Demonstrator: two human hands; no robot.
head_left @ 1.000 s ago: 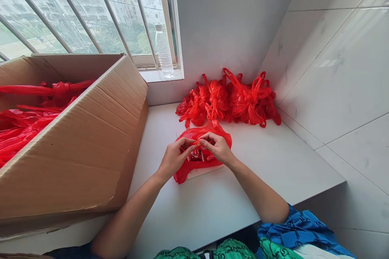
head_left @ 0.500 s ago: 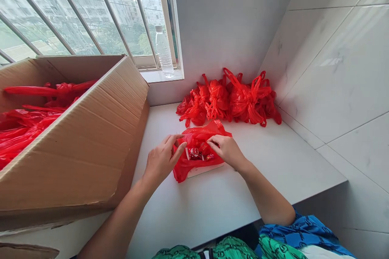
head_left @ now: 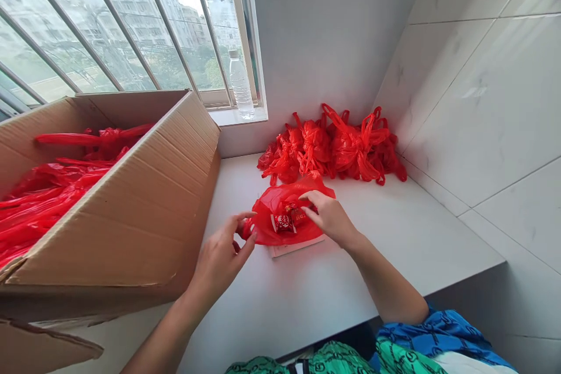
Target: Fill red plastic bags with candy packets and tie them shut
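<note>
A red plastic bag (head_left: pixel 274 204) lies spread on the white counter, its mouth facing up. Inside it are small red-wrapped snack packets; one packet (head_left: pixel 284 223) shows white lettering. My left hand (head_left: pixel 221 251) has its fingers curled round the bag's gathered left side, thumb and forefinger apart at the tips. At the opposite side, my right hand (head_left: pixel 331 219) is bent over the rim, its fingertips above the packets; its lower fingers are hidden, and the bag's right edge runs under them. Beneath the bag, a flat pale box or board (head_left: pixel 295 247) sticks out at the front.
Several knotted red bags (head_left: pixel 346 146) are heaped against the back wall. On the left stands a large open cardboard box (head_left: pixel 144 204) with more red plastic bags (head_left: pixel 65 187) in it. A clear water bottle (head_left: pixel 241 87) is on the window sill. Tiled wall (head_left: pixel 495 105) borders the right.
My left hand has moved left and down, pulling the bag's left side outward. The mouth is wider and the packets show more clearly. My right hand has hardly moved; the view has tilted slightly.
</note>
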